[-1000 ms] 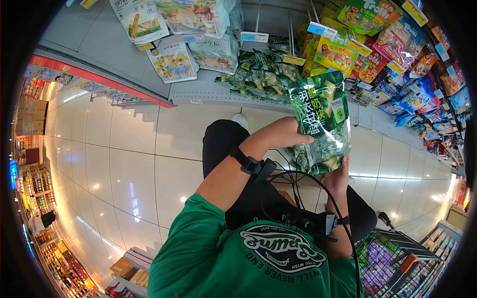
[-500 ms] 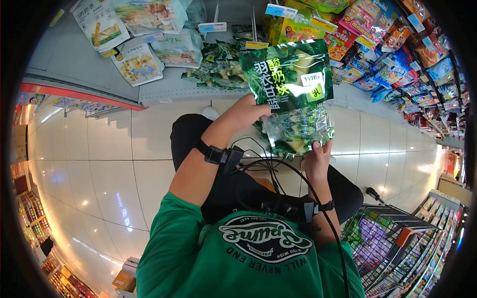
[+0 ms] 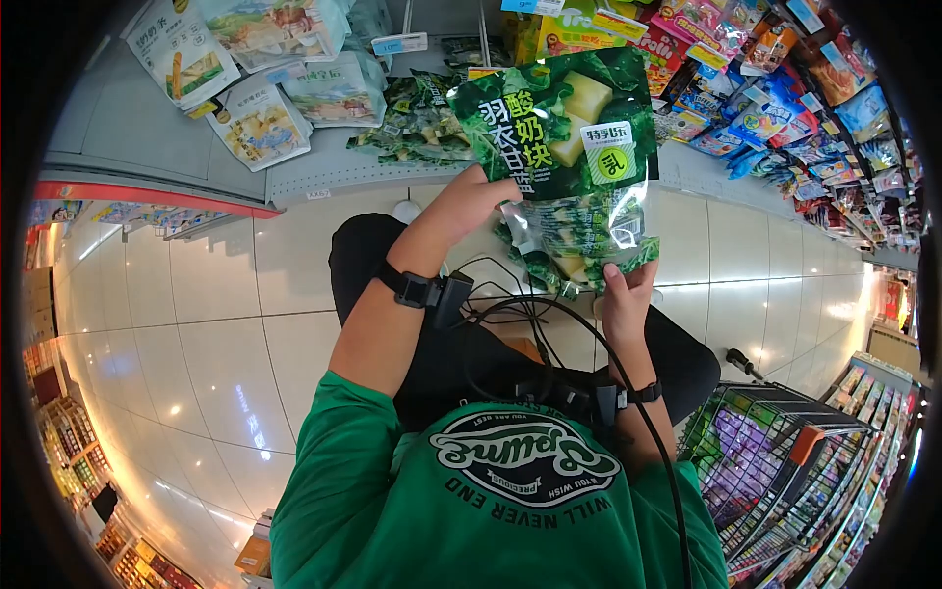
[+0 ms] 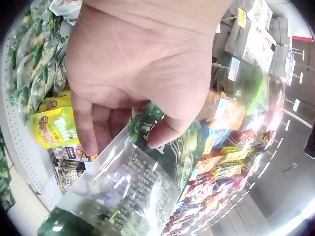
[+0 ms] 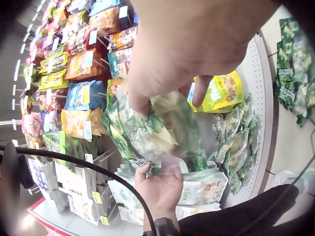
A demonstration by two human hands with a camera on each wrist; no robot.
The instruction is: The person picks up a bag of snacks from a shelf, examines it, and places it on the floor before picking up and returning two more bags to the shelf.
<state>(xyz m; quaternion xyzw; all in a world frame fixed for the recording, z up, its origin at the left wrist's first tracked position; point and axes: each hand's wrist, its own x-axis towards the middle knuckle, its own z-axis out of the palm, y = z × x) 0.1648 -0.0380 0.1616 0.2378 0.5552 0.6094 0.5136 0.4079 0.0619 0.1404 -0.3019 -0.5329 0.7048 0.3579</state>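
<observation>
In the head view a green snack bag [image 3: 574, 118] of yogurt cubes faces me, with a see-through window [image 3: 579, 231] in its lower half and small packets inside. My left hand [image 3: 474, 204] grips its left edge, thumb on the front. At its lower right corner my right hand [image 3: 628, 294] pinches the bag, thumb in front and fingers mostly hidden behind. The left wrist view shows the left thumb [image 4: 170, 132] pressed against the bag. Another green bag [image 5: 295, 71] appears over the floor in the right wrist view.
Similar green bags [image 3: 422, 123] lie on the grey shelf [image 3: 334, 177] ahead, beside white pouches [image 3: 260, 123]. Colourful candy bags [image 3: 760, 123] hang at the right. A shopping cart [image 3: 785, 447] stands to my right. Black cables [image 3: 510, 304] hang between my arms.
The bag has tilted so its printed front faces the head camera more squarely. Both hands keep their hold on it. In the head view, bag and hands have shifted left and up.
</observation>
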